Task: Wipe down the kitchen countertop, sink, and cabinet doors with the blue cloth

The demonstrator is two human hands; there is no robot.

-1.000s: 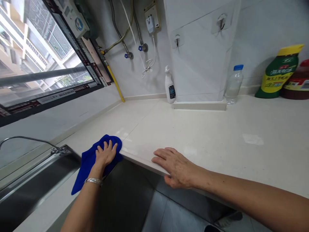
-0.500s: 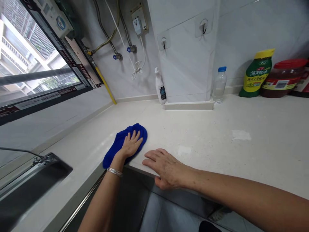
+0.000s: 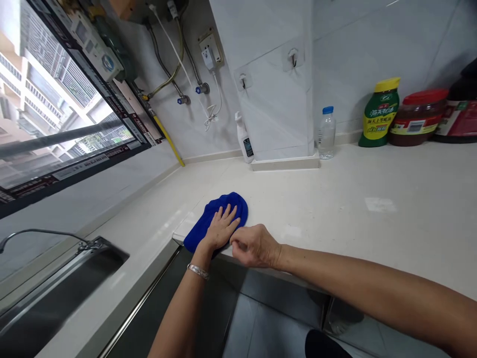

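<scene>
A blue cloth [image 3: 203, 229] lies bunched on the white countertop [image 3: 335, 199], partly over its front edge at the inner corner. My left hand [image 3: 222, 227] rests flat on the cloth with fingers spread, pressing it from above. Close beside it, at the cloth's right edge, my right hand [image 3: 255, 244] is curled closed over the counter's front edge. Whatever may be inside its fingers is hidden. A silver bracelet [image 3: 198, 271] circles my left wrist.
A white spray bottle [image 3: 245, 139] and a clear blue-capped bottle [image 3: 327, 134] stand by the wall pillar. Farther right are a green-and-yellow squeeze bottle [image 3: 380, 114], a red-lidded jar [image 3: 419, 119] and a dark bottle [image 3: 458, 107]. A sink [image 3: 70, 293] with a faucet [image 3: 44, 231] lies left.
My right hand has gone from loosely stretched fingers to a closed curl, nearer my left hand. The cloth and left hand sit farther right along the counter edge. The view has shifted too.
</scene>
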